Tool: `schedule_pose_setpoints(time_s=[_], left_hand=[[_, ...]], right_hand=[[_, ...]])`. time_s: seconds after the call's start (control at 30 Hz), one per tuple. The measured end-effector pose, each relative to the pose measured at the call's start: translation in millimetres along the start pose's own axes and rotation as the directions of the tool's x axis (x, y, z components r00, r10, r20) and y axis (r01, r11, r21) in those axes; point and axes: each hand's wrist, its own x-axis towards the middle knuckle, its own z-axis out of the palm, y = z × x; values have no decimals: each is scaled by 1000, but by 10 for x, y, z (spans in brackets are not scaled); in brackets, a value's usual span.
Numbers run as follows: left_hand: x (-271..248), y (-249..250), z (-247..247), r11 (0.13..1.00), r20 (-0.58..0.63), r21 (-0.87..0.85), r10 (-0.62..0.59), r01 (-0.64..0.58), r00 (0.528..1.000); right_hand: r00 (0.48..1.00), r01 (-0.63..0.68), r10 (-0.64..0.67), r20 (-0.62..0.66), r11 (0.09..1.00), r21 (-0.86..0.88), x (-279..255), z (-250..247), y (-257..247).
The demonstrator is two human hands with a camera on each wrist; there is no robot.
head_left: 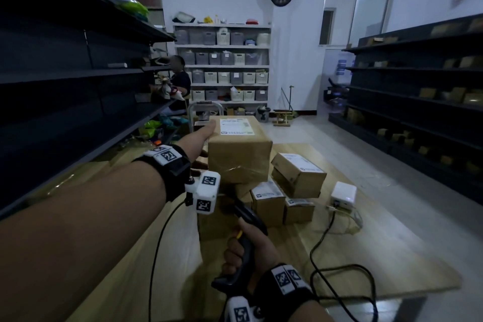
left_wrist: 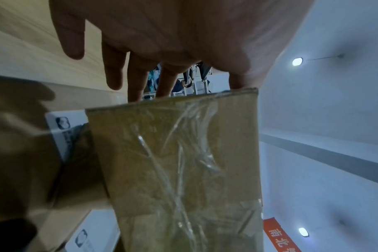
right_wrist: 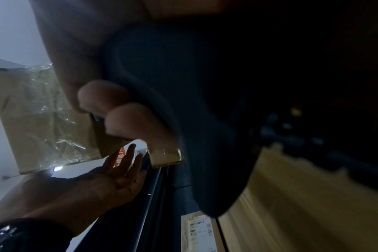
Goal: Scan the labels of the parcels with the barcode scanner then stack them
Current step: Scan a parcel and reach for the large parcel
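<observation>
A large brown parcel [head_left: 239, 154] wrapped in clear tape stands on top of other boxes, its white label [head_left: 236, 126] facing up. My left hand [head_left: 202, 144] lies against its left side with straight fingers, thumb along the top edge. The left wrist view shows the parcel's taped face [left_wrist: 183, 162] below my spread fingers [left_wrist: 138, 81]. My right hand [head_left: 251, 251] grips a black barcode scanner [head_left: 247, 219] by its handle, low and in front of the stack. Small labelled parcels [head_left: 298, 175] [head_left: 269, 198] lie to the right.
The parcels lie on a low wooden platform [head_left: 379, 256]. On it are a white box [head_left: 343, 195] and a black cable [head_left: 339, 269]. Dark shelving stands to the left [head_left: 65, 73] and right [head_left: 418, 86]. A person [head_left: 179, 78] and a trolley handle [head_left: 205, 107] are behind.
</observation>
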Motion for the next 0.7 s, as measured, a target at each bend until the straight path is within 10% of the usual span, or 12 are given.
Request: schedule_pose_setpoints(time_s=[0.7], left_hand=[[2,-519,-433,951,-34,-278,-149,134,988]], right_hand=[[999,33,-33,5,999,31,33,12,19]])
